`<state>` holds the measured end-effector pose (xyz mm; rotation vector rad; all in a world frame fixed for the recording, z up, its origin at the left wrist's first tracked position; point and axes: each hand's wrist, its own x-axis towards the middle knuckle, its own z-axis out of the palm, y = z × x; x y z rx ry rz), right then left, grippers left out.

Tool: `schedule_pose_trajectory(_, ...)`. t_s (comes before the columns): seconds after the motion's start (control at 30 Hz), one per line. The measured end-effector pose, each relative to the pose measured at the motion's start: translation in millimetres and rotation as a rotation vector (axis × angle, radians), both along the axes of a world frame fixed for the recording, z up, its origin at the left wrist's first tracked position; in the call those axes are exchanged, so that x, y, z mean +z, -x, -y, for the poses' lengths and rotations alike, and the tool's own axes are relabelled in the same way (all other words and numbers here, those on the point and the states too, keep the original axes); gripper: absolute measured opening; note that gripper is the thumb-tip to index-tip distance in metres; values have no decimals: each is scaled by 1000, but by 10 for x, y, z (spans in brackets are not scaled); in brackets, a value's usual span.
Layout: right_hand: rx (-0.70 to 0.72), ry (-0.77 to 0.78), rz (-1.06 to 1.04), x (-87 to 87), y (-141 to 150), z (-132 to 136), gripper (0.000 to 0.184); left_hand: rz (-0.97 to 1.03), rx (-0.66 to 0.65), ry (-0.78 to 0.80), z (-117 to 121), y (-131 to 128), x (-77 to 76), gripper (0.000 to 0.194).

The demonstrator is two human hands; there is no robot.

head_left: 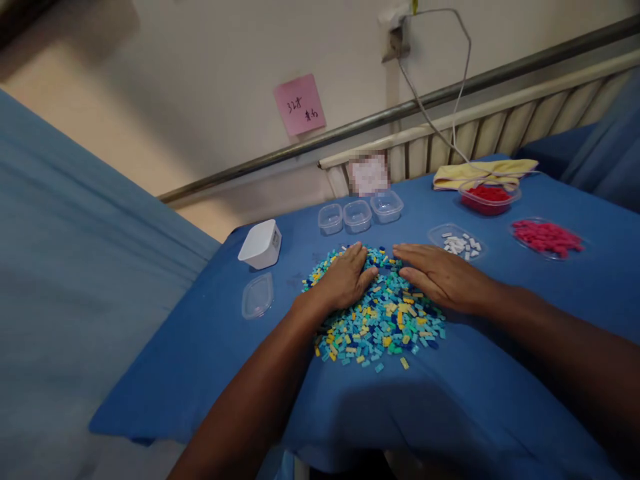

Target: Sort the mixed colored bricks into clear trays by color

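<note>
Hands: left hand [345,280] and right hand [440,277] lay flat, fingers spread, on the bricks [383,317], pinching nothing.
Bricks: mixed heap at mid-bench [200,360].
Sorted: white bricks [463,245] and pink bricks [546,237] far right.
Left: three tubs [359,215] beyond the heap empty; heap seemingly unsorted.

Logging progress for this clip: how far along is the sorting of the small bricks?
Done: white pieces lie on a lid, pink pieces on another, red pieces fill a tub. In hand: left hand and right hand lie flat on the mixed pile of blue, teal and yellow bricks. Left: that pile is unsorted; three clear tubs look empty.
</note>
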<state>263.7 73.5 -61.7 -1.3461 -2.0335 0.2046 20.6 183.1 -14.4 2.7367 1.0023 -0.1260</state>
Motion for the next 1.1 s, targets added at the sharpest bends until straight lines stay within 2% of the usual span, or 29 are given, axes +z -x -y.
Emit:
schedule_pose_trajectory(0.1,-61,-2,-13,-73,-70,-46,57,-23,-32,33,21,-152,-72,91)
schedule_pose_trajectory(0.27,-25,70,-6,-117,-27,-48,65,-52,-69,72,394,-193,12,93)
schedule_pose_trajectory(0.43,98,156,2,-137,-6,-29,69,-16,-92,135,816,-74,127,92)
schedule_pose_trajectory(0.6,125,154,-4,-112,-8,-24,66,-47,-67,115,1082,189,222,88)
schedule_pose_trajectory(0.7,141,104,-25,-72,13,1,61,-83,-8,70,1150,355,200,88)
schedule_pose_trajectory(0.77,199,107,4,-43,50,35,60,-83,32,48,1164,423,136,91)
schedule_pose_trajectory(0.87,323,139,63,7,117,91,59,-38,46,24,1163,417,13,94)
schedule_pose_trajectory(0.93,373,121,66,45,133,112,51,-4,21,27,1162,349,-44,95)
schedule_pose_trajectory(1.0,362,77,57,86,110,117,42,25,-13,42,1170,263,-65,95)
schedule_pose_trajectory(1.1,265,20,52,125,32,105,43,57,-52,72,1201,159,-32,93)
